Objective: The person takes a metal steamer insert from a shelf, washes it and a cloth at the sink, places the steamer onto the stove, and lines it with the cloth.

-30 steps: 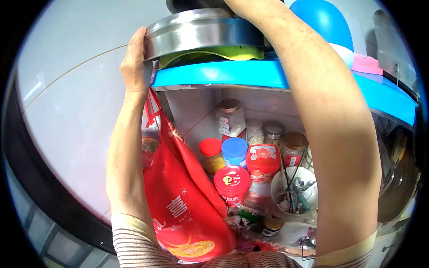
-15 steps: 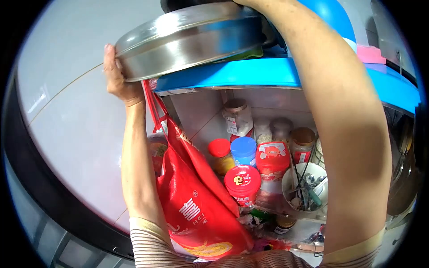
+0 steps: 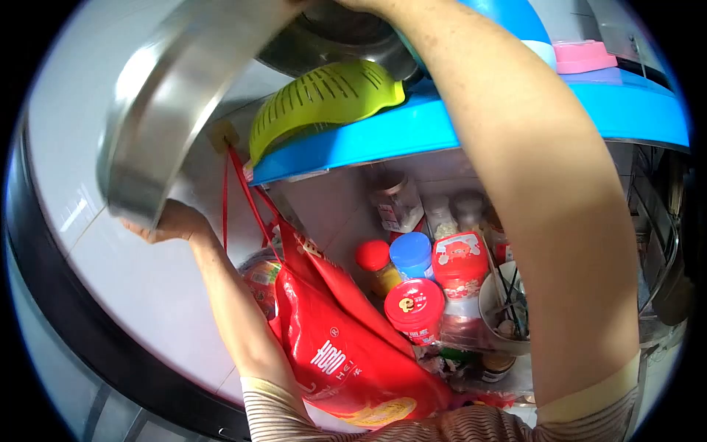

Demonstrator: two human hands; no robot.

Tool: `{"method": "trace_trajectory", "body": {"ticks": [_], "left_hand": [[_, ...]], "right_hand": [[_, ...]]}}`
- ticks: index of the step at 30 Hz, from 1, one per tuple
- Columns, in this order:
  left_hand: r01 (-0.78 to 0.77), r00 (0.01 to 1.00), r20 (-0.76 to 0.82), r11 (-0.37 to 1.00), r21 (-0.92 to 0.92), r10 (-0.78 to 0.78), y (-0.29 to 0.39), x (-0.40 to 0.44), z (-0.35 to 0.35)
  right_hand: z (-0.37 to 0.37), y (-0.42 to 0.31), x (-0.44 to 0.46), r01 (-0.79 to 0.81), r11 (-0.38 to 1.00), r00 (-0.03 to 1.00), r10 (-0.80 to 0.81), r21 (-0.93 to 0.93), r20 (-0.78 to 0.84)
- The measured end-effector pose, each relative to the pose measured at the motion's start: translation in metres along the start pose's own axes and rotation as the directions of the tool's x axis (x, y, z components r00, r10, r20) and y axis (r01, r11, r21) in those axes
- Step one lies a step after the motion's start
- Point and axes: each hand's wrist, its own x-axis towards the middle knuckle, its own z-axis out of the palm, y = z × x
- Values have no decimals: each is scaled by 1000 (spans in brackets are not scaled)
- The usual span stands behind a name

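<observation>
Up beside the blue shelf (image 3: 368,140), your left hand (image 3: 173,222) has half-curled fingers under the tilted steel pan (image 3: 166,103). Support its low rim, tilt slowly, and mind the green strainer (image 3: 320,96). Can't tell your right hand's (image 3: 361,4) finger opening or grip.

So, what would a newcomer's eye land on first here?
Probably the big shiny steel pan, steeply tilted at upper left, its lower end at the left hand. Next, likely the red bag hanging at lower center, then the lime-green slotted strainer on the bright blue shelf top.
</observation>
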Motion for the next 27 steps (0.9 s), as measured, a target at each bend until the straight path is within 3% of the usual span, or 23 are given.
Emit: {"method": "trace_trajectory", "body": {"ticks": [1, 3, 7, 8, 12, 15, 16, 19, 21, 23, 25, 27], "left_hand": [[144, 976, -120, 955, -259, -180, 1, 3, 4], [174, 977, -116, 983, -57, -180, 2, 11, -2], [520, 809, -190, 829, -208, -556, -16, 27, 1], [610, 767, -108, 770, -185, -633, 34, 42, -1], [661, 717, -18, 688, -301, -697, 34, 77, -11], [708, 700, 116, 664, -242, -704, 37, 100, -30], [717, 696, 145, 667, -205, -703, 39, 108, -39], [737, 673, 126, 643, -209, -729, 44, 129, -82], [752, 648, 89, 616, -235, -757, 44, 140, -115], [735, 661, 11, 644, -214, -750, 44, 149, -136], [680, 722, 3, 709, -184, -692, 56, 161, -158], [703, 708, 48, 697, -137, -705, 59, 172, -181]], "right_hand": [[-6, -4, -2, -20, 1000, 1000, 20, -6, 15], [-2, -8, -4, 56, 998, 998, -56, -42, 3], [37, -20, -4, 333, 925, 940, -342, -183, -15], [31, -30, -10, 360, 904, 932, -358, -232, 50], [17, -58, -21, 506, 822, 862, -466, -261, 202], [-2, -74, -42, 666, 711, 710, -510, -226, 485], [30, -65, -49, 721, 665, 683, -634, -196, 363], [20, -66, -57, 712, 669, 700, -656, -212, 282], [5, -77, -58, 761, 539, 646, -682, -361, 343], [-8, -86, -59, 776, 509, 630, -664, -374, 404], [-4, -92, -61, 767, 575, 639, -641, -286, 425], [5, -99, -64, 708, 656, 700, -601, -262, 386]]}}
